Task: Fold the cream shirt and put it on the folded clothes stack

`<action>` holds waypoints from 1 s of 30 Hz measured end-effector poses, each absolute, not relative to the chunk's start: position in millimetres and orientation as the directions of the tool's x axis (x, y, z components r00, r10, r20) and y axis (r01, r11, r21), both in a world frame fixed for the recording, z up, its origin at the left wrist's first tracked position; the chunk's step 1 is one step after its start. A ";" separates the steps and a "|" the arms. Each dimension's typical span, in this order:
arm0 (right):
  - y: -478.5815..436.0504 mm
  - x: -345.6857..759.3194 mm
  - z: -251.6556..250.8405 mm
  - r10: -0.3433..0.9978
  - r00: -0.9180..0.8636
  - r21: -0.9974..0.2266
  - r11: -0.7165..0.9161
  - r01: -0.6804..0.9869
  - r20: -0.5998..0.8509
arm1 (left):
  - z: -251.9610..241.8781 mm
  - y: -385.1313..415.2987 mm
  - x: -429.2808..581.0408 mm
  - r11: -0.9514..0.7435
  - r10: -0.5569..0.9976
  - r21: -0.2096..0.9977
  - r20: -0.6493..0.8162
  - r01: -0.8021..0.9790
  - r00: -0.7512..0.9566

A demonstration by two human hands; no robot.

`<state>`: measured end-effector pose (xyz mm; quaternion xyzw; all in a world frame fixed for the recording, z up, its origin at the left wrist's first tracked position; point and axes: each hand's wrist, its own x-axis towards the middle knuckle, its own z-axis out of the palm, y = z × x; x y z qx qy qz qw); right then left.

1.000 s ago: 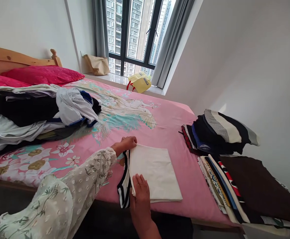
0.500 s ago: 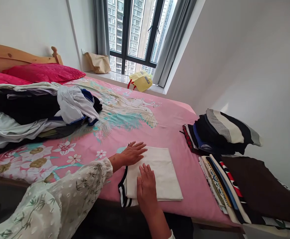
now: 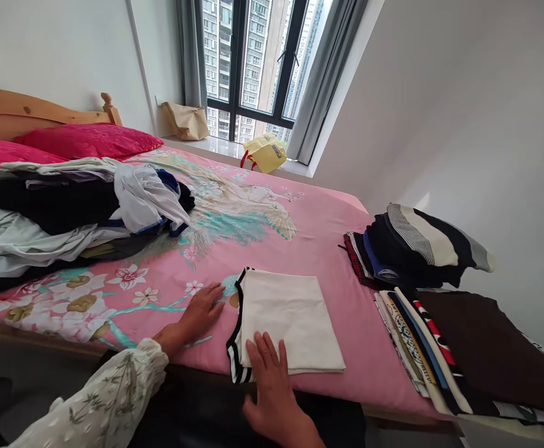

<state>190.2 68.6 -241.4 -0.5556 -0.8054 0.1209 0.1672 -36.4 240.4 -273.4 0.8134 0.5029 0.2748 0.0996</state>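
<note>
A folded cream garment with a black-and-white striped edge lies near the front edge of the pink floral bed. My right hand is open, its fingers spread flat on the garment's near left corner. My left hand is also open and rests flat on the bedspread just left of the garment, fingertips close to its striped edge. Neither hand holds anything.
A heap of unfolded clothes covers the bed's left side, below red pillows. Two stacks of folded clothes sit at the right edge. A yellow bag and a brown paper bag stand on the windowsill.
My left hand slid off the garment's far left edge, back toward me onto the bedspread. My right hand drew back to the near corner. The garment stays folded in place.
</note>
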 end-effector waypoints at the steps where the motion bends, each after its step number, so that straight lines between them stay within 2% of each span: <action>1: 65.4 188.7 -245.1 0.935 -0.325 -0.368 0.356 0.859 0.144 | -274.4 232.9 -39.4 -0.473 0.875 0.474 0.353 0.742 0.332; 4: 65.8 181.1 -257.2 0.951 -0.242 -0.349 0.297 0.889 0.193 | -270.3 218.5 -41.4 -0.434 0.900 0.562 0.315 0.704 0.303; 8: 72.4 168.1 -267.7 0.947 -0.131 -0.373 0.239 0.897 0.292 | -248.1 231.3 -24.3 -0.290 0.955 0.644 0.151 0.708 0.254; 16: 72.3 160.2 -279.4 0.914 -0.050 -0.411 0.230 0.882 0.404 | -215.2 325.2 36.3 -0.064 0.979 0.682 -0.100 0.729 0.180; 22: 78.3 160.3 -288.3 0.898 0.001 -0.478 0.234 0.847 0.441 | -201.1 348.3 46.8 0.058 0.898 0.786 -0.311 0.616 0.312; 26: 79.5 167.5 -269.2 0.884 0.044 -0.549 0.248 0.798 0.464 | -186.4 334.0 46.5 0.176 0.879 0.832 -0.373 0.525 0.297; 30: 61.2 175.0 -221.3 0.866 0.035 -0.627 0.333 0.704 0.499 | -153.7 318.9 35.3 0.236 0.895 0.877 -0.364 0.420 0.257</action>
